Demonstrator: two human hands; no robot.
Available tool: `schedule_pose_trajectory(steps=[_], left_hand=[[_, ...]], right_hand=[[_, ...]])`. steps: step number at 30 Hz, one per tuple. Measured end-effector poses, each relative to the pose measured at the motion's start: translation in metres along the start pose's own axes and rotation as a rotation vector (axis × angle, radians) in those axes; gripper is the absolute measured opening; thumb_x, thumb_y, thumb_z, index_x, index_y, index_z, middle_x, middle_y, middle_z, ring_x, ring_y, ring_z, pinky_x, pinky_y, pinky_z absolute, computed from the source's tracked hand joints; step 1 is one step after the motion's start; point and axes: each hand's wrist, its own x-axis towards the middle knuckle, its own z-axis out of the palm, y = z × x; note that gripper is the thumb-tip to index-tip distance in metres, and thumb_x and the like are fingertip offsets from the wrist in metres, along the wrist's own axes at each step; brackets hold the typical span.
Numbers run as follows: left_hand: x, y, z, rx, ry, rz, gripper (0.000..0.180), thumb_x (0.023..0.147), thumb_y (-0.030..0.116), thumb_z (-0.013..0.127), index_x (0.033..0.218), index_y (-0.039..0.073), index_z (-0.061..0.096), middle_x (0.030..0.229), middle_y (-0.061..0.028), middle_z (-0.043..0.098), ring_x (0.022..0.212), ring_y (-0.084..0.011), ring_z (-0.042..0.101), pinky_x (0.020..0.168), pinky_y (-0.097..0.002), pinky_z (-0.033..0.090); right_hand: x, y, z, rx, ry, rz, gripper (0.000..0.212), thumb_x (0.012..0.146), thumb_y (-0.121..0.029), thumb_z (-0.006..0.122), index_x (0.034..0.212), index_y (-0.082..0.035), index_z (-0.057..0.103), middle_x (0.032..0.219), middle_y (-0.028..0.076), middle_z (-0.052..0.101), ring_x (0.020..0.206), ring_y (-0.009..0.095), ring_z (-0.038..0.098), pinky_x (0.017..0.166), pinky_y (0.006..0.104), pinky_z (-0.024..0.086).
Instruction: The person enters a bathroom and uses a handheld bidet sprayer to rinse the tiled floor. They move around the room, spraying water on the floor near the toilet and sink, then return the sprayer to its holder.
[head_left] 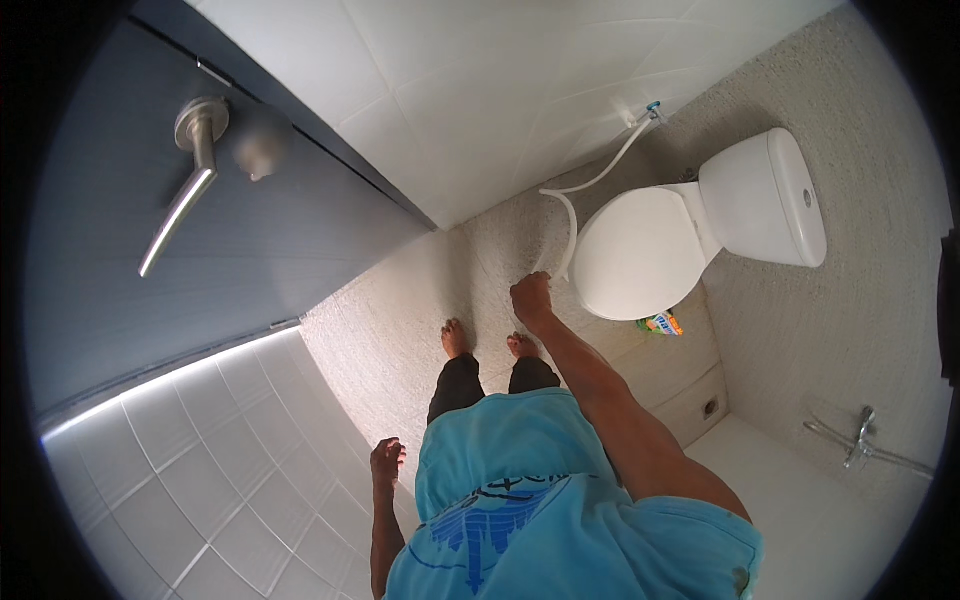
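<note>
Right hand (pixel 531 298) stretched forward and down, grip closed around the end of a white hose (pixel 572 222), just left of the toilet bowl; what sits at that end is hidden inside the fist. Hose runs up from the fist in a loop, then on to a wall valve (pixel 652 109) with a blue-green cap at the base of the tiled wall. Left hand (pixel 386 462) hangs at the person's side, fingers loosely curled, holding nothing, close to the white tiled wall (pixel 200 470) on that side. White toilet (pixel 640 250) has its lid down, cistern (pixel 765 198) behind it with a round flush button on top. Small orange-green packet (pixel 661 323) lies on the floor touching the bowl's base. Bare feet (pixel 456 337) stand on a speckled beige floor (pixel 400 320), just short of the bowl. Person wears a blue printed T-shirt and dark trousers. Grey-blue door (pixel 250 230) at upper left carries a metal lever handle (pixel 185 190). Chrome tap (pixel 862 440) is fixed on the wall at lower right, well apart from both hands
</note>
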Motion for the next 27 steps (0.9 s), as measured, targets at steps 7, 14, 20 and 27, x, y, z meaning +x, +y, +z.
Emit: schedule_pose_trajectory(steps=[7,14,20,27], left_hand=[[0.034,0.042,-0.046,0.094,-0.035,0.061,0.026,0.092,0.019,0.062,0.111,0.002,0.062,0.084,-0.0081,0.067,0.071,-0.0126,0.062,0.062,-0.0250,0.049],[0.048,0.049,-0.062,0.111,-0.117,0.054,0.025,0.092,0.019,0.062,0.111,0.002,0.062,0.084,-0.0077,0.066,0.070,-0.0123,0.062,0.061,-0.0254,0.050],[0.058,0.051,-0.069,0.169,-0.149,0.065,0.025,0.093,0.018,0.063,0.112,0.002,0.062,0.087,-0.0096,0.068,0.071,-0.0140,0.064,0.062,-0.0256,0.052],[0.065,0.069,-0.073,0.158,-0.166,0.073,0.025,0.092,0.018,0.063,0.110,0.002,0.062,0.083,-0.0074,0.066,0.069,-0.0114,0.061,0.061,-0.0234,0.049]], right_hand=[[0.003,-0.007,-0.006,-0.098,-0.040,0.058,0.022,0.088,-0.025,0.060,0.102,-0.016,0.076,0.100,0.007,0.073,0.099,0.027,0.067,0.087,0.0455,0.044],[0.003,-0.009,0.001,-0.014,-0.058,0.055,0.023,0.086,-0.021,0.060,0.099,-0.010,0.075,0.100,0.014,0.071,0.099,0.032,0.065,0.088,0.0487,0.044],[-0.002,-0.012,-0.007,-0.018,-0.021,0.085,0.023,0.085,-0.022,0.061,0.097,-0.009,0.075,0.099,0.015,0.072,0.098,0.032,0.066,0.089,0.0480,0.044],[0.007,-0.020,0.001,0.005,0.010,0.179,0.025,0.086,-0.022,0.059,0.100,-0.009,0.076,0.103,0.016,0.072,0.099,0.034,0.067,0.091,0.0476,0.044]])
